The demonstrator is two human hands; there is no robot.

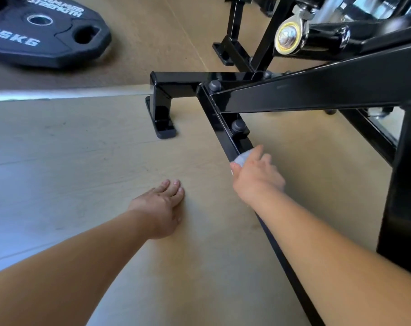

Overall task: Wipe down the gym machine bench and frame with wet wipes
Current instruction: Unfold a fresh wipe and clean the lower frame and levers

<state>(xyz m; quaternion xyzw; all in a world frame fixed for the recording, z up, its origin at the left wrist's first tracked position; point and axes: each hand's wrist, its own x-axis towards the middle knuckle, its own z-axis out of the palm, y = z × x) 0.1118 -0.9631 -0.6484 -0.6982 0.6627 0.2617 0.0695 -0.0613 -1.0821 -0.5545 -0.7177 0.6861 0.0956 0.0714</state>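
Note:
The gym machine's black steel frame (317, 90) fills the upper right, with a low base bar (225, 130) running along the floor toward me. My right hand (256, 175) presses a bunched white wet wipe (242, 158) against that base bar, just below two round bolt caps (238, 125). My left hand (162, 205) lies flat on the wooden floor to the left of the bar, fingers together, holding nothing. No bench pad shows in this view.
A black 15 kg weight plate (42, 31) lies on the floor at the upper left. A frame foot (163, 123) stands on the floor left of the base bar. A thick black upright post (404, 184) rises at the right edge.

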